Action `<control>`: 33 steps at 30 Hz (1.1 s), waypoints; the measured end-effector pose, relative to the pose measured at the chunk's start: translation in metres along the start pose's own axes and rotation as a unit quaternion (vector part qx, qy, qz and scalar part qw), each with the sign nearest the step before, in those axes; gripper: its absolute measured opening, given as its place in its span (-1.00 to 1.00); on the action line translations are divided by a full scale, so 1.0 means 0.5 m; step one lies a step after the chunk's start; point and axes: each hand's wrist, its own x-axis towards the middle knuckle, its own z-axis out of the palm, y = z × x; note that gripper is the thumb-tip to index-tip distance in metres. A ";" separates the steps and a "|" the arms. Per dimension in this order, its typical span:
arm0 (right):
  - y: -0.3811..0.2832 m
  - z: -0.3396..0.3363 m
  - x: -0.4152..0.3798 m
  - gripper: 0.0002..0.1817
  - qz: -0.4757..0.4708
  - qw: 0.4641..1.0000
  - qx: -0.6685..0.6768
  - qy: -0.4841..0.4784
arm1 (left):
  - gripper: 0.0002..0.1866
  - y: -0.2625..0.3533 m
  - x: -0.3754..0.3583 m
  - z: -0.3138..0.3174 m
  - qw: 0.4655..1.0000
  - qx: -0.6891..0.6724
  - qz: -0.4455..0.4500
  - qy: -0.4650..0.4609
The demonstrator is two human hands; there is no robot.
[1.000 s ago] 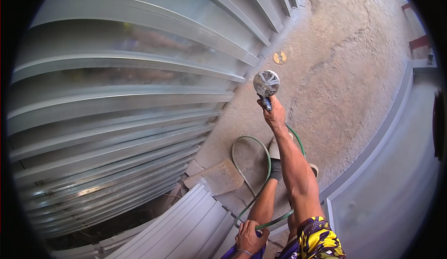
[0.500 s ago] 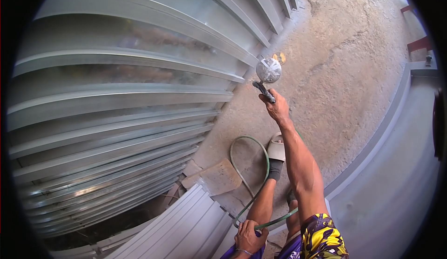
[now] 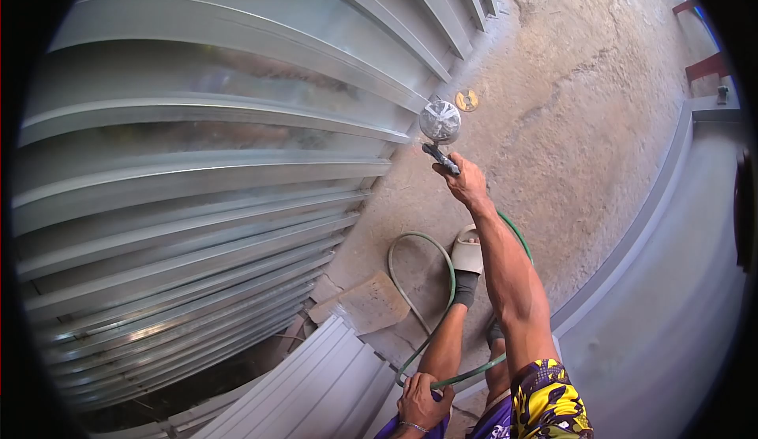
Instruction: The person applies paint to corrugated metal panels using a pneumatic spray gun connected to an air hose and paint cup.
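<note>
My right hand [image 3: 463, 180] is wrapped around the handle of a spray gun [image 3: 440, 159], held out at arm's length. A round, paint-smeared cup [image 3: 440, 121] tops the gun, close to the lower ends of the grey metal ribs [image 3: 316, 129]. Low in the view, my left hand [image 3: 425, 402] is closed by my knee, with the green hose [image 3: 466, 374] running through its fingers; part of the grip is hidden. The hose loops over the floor, and another stretch shows beside my right forearm.
A ribbed grey metal panel fills the left side. A yellow disc [image 3: 467, 101] lies on the concrete floor [image 3: 584, 123]. Grey slats [image 3: 308, 384] and a flat board [image 3: 362, 303] lie near my sandalled foot [image 3: 467, 256]. A large grey framed panel [image 3: 655, 305] stands at right.
My right hand and the spray gun have shifted slightly left and down, uncovering more of the yellow disc. More green hose shows beside the right forearm. My left hand stays put.
</note>
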 end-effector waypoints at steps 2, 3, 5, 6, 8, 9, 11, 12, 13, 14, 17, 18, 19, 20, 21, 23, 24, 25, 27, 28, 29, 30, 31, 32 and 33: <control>0.009 0.004 0.005 -0.51 0.008 1.000 -0.011 -0.005 | -0.62 -0.002 0.002 0.003 1.000 0.010 0.015 0.026; 0.012 0.004 0.005 -0.51 0.011 1.000 -0.017 -0.009 | -0.62 -0.001 0.003 0.002 1.000 0.011 0.013 0.024; 0.016 0.004 0.001 -0.52 0.018 0.999 -0.029 -0.018 | -0.62 0.004 0.004 0.000 1.000 0.012 0.009 0.022; 0.021 0.008 -0.003 -0.52 0.015 0.999 -0.028 -0.016 | -0.62 0.006 0.004 -0.002 1.000 0.013 0.007 0.021; 0.029 0.017 -0.010 -0.51 0.007 1.000 -0.026 -0.012 | -0.62 0.009 0.006 -0.003 1.000 0.015 0.005 0.019; 0.032 0.020 -0.013 -0.51 0.000 1.000 -0.025 -0.008 | -0.62 0.009 0.007 -0.002 1.000 0.016 0.008 0.020; 0.039 0.027 -0.017 -0.51 -0.015 1.000 -0.021 -0.001 | -0.63 0.005 0.006 0.002 1.000 0.019 0.013 0.020; 0.040 0.030 -0.018 -0.51 -0.012 1.000 -0.025 -0.001 | -0.63 0.007 0.005 0.002 1.000 0.019 0.011 0.019; 0.041 0.033 -0.021 -0.51 -0.009 1.000 -0.028 -0.001 | -0.63 0.009 0.004 0.003 1.000 0.019 0.009 0.018; 0.042 0.036 -0.022 -0.51 -0.005 0.999 -0.031 -0.001 | -0.64 0.011 0.004 0.003 1.000 0.020 0.006 0.017; 0.041 0.039 -0.029 -0.52 -0.002 0.999 -0.032 -0.011 | -0.64 0.014 0.003 0.005 1.000 0.015 0.001 0.018; 0.040 0.039 -0.031 -0.52 0.000 0.999 -0.036 -0.014 | -0.64 0.013 0.002 0.004 1.000 0.009 -0.007 0.003; 0.038 0.039 -0.033 -0.51 0.001 0.999 -0.040 -0.017 | -0.62 0.013 0.000 0.002 1.000 0.004 -0.015 -0.012; 0.035 0.038 -0.034 -0.51 0.003 0.999 -0.044 -0.019 | -0.61 0.012 0.000 0.001 0.999 -0.001 -0.023 -0.027; 0.034 0.040 -0.034 -0.50 0.004 0.999 -0.043 -0.017 | -0.61 0.012 0.000 0.001 0.999 -0.001 -0.021 -0.024; 0.034 0.042 -0.036 -0.49 0.008 0.999 -0.043 -0.011 | -0.61 0.010 -0.001 0.004 1.000 0.000 -0.016 -0.019; 0.037 0.045 -0.037 -0.49 0.012 0.999 -0.044 -0.008 | -0.61 0.011 -0.001 0.004 1.000 0.001 -0.017 -0.021; 0.039 0.049 -0.037 -0.49 0.017 0.999 -0.045 -0.006 | -0.61 0.011 -0.002 0.003 1.000 0.001 -0.018 -0.023; 0.043 0.054 -0.037 -0.50 0.023 0.999 -0.041 -0.004 | -0.61 0.011 -0.001 0.003 1.000 0.011 -0.010 -0.009; 0.044 0.055 -0.039 -0.50 0.025 0.999 -0.036 -0.006 | -0.62 0.012 -0.001 0.005 1.000 0.021 -0.002 0.008; 0.046 0.056 -0.040 -0.50 0.027 0.999 -0.031 -0.008 | -0.62 0.012 -0.001 0.007 0.999 0.030 0.007 0.024; 0.042 0.055 -0.043 -0.51 0.033 0.999 -0.032 -0.017 | -0.62 0.011 -0.001 0.008 0.999 0.030 0.010 0.026; 0.037 0.053 -0.045 -0.52 0.040 0.998 -0.034 -0.026 | -0.62 0.009 -0.001 0.009 0.999 0.029 0.014 0.027; 0.032 0.051 -0.048 -0.52 0.046 0.998 -0.036 -0.035 | -0.62 0.007 -0.002 0.010 0.999 0.029 0.018 0.029; 0.030 0.052 -0.054 -0.53 0.022 0.999 -0.015 -0.020 | -0.62 0.007 -0.003 0.010 0.999 0.025 0.017 0.030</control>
